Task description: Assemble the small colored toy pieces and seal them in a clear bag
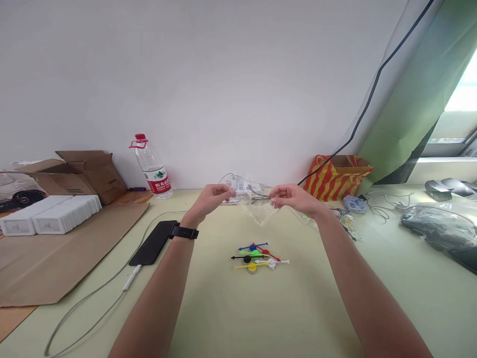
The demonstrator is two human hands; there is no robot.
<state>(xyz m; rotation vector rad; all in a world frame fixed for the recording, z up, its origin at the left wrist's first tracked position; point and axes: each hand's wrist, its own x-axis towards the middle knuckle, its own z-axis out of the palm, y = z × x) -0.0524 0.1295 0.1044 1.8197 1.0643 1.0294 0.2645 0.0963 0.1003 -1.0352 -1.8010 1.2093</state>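
Observation:
Between my two hands a clear plastic bag (259, 211) is stretched above the table. My left hand (212, 199), with a black watch strap at the wrist, pinches the bag's left edge. On the other side my right hand (292, 197) grips its right edge with thumb and fingers. Below the bag lies a loose cluster of small plastic arrow spinners: a blue one (253, 246), a yellow one (252, 267), a white one (272, 262), plus red, green and black ones. They overlap one another on the pale table.
To the left are a black phone (153, 243) on a cable, a cardboard sheet (74, 248), white stacked pieces (67, 214) and an open carton (89, 174). A water bottle (154, 169) stands by the wall. A striped bag (333, 176) and plastic-wrapped items (443, 223) sit right.

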